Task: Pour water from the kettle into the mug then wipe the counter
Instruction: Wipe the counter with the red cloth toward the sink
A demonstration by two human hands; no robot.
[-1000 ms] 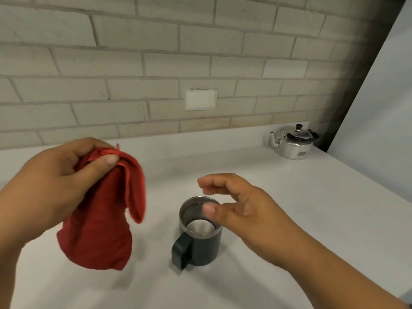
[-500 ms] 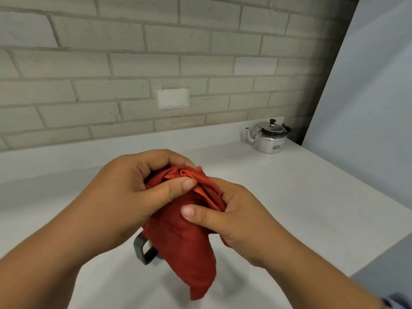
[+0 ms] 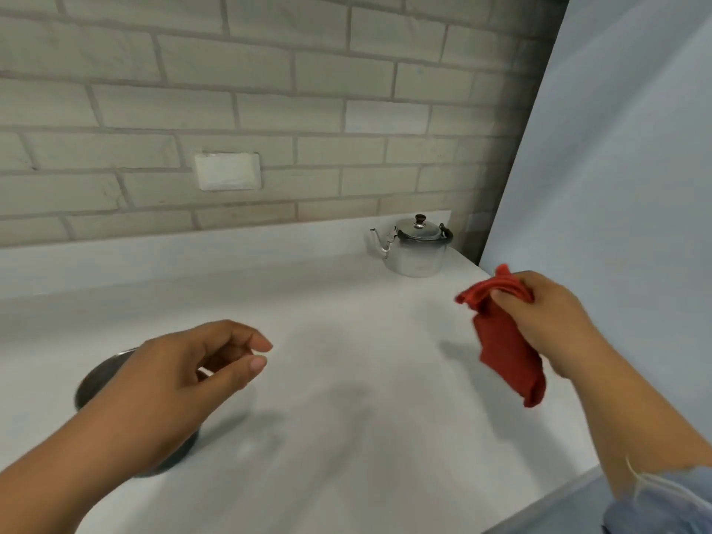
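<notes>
The fingers (image 3: 510,299) of the right hand (image 3: 551,317) are curled tight round the top of a red cloth (image 3: 506,352), which hangs bunched below the grip, clear of the white desk (image 3: 346,387) and close to its right edge. The left hand (image 3: 173,383) hovers near the front left of the desk with its fingers (image 3: 246,341) loosely bent and grasping nothing, the thumb close to the fingertips. Under that hand sits the mug (image 3: 92,383), mostly hidden; only part of its dark body and metal rim shows, and I cannot tell whether there is water in it. The kettle (image 3: 418,250) stands upright with its lid on in the far right corner of the desk, by the brick wall, its spout turned left, well apart from both hands. So nobody is pouring right now, and whether the pour is done is not something I can read from here. The wipe, to my eye, has not begun, since the cloth is not touching the surface. I see no plain puddle on the desk, though the near part is blurred. What is left, I judge, is at least bringing the cloth down and running it over the desk.
</notes>
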